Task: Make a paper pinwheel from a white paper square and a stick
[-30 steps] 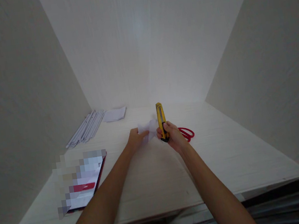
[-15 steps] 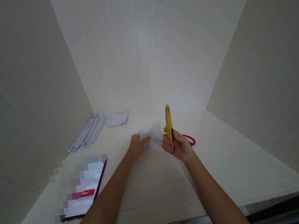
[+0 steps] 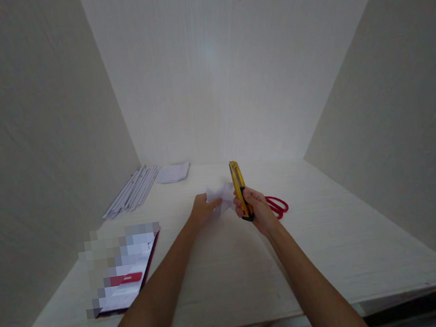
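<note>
A yellow and black utility knife [image 3: 239, 185] is gripped in my right hand [image 3: 260, 209], raised above the table with its top end tilted to the left. I cannot make out whether its blade is out. My left hand [image 3: 203, 210] pinches a crumpled piece of white paper [image 3: 218, 196], thumb on top, just left of the knife. Part of the paper lies behind my right fingers. Beside my right hand, red-handled scissors [image 3: 281, 204] rest on the table; the hand hides their blades.
Long, thin rolled or folded paper strips [image 3: 135, 191] lie at the back left, next to a stack of white paper [image 3: 173, 173]. Nearer on the left is a partly pixelated dark-edged folder or booklet [image 3: 147, 252]. Walls rise on three sides of the white table [image 3: 354, 241].
My right hand has turned the utility knife, so its top leans left and its flat side shows. More of the scissors' handles has come into view. My left hand still holds the paper.
</note>
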`<state>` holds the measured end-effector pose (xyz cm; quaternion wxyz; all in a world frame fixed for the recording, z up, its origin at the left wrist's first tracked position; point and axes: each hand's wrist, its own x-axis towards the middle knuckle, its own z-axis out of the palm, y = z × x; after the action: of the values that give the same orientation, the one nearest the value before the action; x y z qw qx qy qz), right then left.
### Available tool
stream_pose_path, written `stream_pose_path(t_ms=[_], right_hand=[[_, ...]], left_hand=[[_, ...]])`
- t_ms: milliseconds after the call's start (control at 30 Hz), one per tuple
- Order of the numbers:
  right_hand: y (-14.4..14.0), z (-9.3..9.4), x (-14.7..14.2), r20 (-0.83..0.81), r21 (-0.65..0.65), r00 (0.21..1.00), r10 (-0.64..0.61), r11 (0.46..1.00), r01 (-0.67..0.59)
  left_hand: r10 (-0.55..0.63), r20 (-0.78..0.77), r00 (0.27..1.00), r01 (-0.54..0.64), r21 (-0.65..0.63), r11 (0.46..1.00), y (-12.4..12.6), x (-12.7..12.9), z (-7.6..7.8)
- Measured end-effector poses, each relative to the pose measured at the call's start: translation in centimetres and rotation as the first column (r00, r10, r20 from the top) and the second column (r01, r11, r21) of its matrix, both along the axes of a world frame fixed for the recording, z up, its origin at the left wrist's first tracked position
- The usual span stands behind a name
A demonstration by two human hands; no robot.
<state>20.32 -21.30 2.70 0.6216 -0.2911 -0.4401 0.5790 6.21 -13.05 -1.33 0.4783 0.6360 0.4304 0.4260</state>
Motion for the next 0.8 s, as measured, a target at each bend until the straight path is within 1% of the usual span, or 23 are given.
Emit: stream_pose_path(t_ms=[100,267,467,533,600,667,700,767,800], right_hand=[[-0.1,0.2,0.1,0.013,0.001,1.000,-0.024,1.000,0.024],[-0.2,0.4,0.3,0.029,0.012,0.997,-0.071,0.997,0.070],[-0.2,0.5,0.3,0.031,-0.007,0.995,-0.099,0.995,0.099],[-0.2,0.5,0.4,0.066,-0.007,0.992,-0.109,0.994,0.110],[-0.1,0.6,0.5,0.132,0.019,0.981,-0.143,0.990,0.142],[-0.1,0.7,0.7,0.215,0.079,0.947,-0.237,0.971,0.225],[-0.1,0.7,0.8,0.259,0.120,0.916,-0.305,0.952,0.283],[-0.2,0.8,0.9,0.355,0.209,0.821,-0.447,0.894,0.396],[-0.3,0.8,0.8,0.406,0.256,0.764,-0.502,0.865,0.432]], left_hand=[[-0.006,-0.002,1.000,0.006,0.008,1.000,0.1,-0.1,-0.1],[0.021,-0.008,1.000,-0.021,-0.002,1.000,-0.1,-0.2,0.1],[0.038,-0.013,0.999,-0.038,-0.011,0.999,0.2,-0.2,-0.2],[0.040,-0.020,0.999,-0.041,-0.005,0.999,0.2,-0.2,-0.2],[0.064,-0.021,0.998,-0.064,-0.002,0.998,0.3,-0.3,0.0],[0.115,-0.005,0.993,-0.115,0.007,0.993,0.3,-0.5,0.3],[0.146,0.012,0.989,-0.147,0.017,0.989,0.3,-0.6,0.5],[0.213,0.054,0.975,-0.216,0.045,0.975,0.4,-0.9,1.0],[0.244,0.075,0.967,-0.248,0.058,0.967,0.4,-1.0,1.3]])
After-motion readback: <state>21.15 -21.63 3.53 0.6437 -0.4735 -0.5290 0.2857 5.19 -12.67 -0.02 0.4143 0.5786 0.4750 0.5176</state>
